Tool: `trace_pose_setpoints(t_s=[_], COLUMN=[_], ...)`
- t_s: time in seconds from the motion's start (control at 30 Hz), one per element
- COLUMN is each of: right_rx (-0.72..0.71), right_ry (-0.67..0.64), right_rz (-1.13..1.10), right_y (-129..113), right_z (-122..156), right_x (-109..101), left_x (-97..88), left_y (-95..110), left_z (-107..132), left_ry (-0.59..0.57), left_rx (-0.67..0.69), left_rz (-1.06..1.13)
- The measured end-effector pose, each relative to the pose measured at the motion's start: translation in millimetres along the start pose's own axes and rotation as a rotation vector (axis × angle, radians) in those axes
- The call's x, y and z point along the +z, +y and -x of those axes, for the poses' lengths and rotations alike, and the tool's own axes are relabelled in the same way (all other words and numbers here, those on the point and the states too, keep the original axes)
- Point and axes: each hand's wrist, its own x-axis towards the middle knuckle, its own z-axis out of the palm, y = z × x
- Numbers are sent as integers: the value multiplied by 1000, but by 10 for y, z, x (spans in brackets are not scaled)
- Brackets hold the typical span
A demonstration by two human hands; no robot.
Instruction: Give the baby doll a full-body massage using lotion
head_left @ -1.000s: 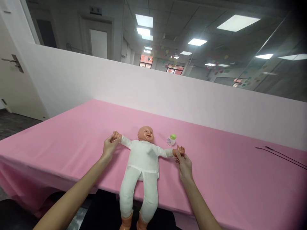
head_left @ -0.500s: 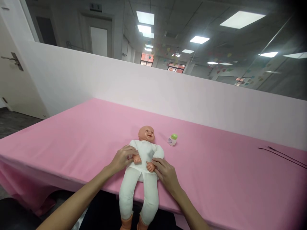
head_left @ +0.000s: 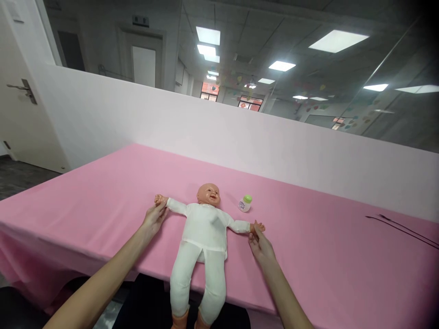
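A baby doll (head_left: pixel 206 228) in a white top and white trousers lies on its back, its legs reaching past the near table edge. Both its arms are stretched out sideways. My left hand (head_left: pixel 155 218) is closed around the doll's wrist on the left side. On the right side, my right hand (head_left: pixel 262 246) grips the doll's other wrist between thumb and fingers. Beside the doll's head stands a small clear bottle (head_left: pixel 244 204) with a green cap, touched by neither hand.
A pink cloth (head_left: pixel 308 265) covers the table. Two thin dark cords (head_left: pixel 404 230) lie at the far right. Behind the table runs a white low wall (head_left: pixel 240 141) with glass above it. A door (head_left: pixel 27 109) stands at the left.
The doll's arms have gone from resting on its belly to spread out wide. My hands have moved apart with them, left hand leftward and up, right hand rightward.
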Motion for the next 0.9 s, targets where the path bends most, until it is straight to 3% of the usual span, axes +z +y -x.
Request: trace_pose_setpoints(t_s=[0.1,0.27,0.4,0.53,0.6,0.67,0.8,0.9], right_rx=[-113,-592,-963,-1211,-1182,-1032,-609,-323], right_ry=[-55,-331,-662,-781,-786,-699,-285,-98], right_rz=[83,498,901,1111,1079,957,489,221], right_y=[-19,-53,165,395,404,350,216,181], right_z=[109,519,739,811,797,738,458,198], right_x=[42,280,322,267,263,275,226,78], left_x=[36,271,298,246,263,297,277,159], left_y=[23,-62,-289,-373,-313,-224,-102,-89], left_z=[54,305,452,512,513,490,364,253], left_ry=[-13,-321,-601,-668,-659,-593,-254,-62], left_rx=[67,411,571,667,633,569,454,276], left_rz=[-82,-461,-766,-897,-904,-855,-556,-351])
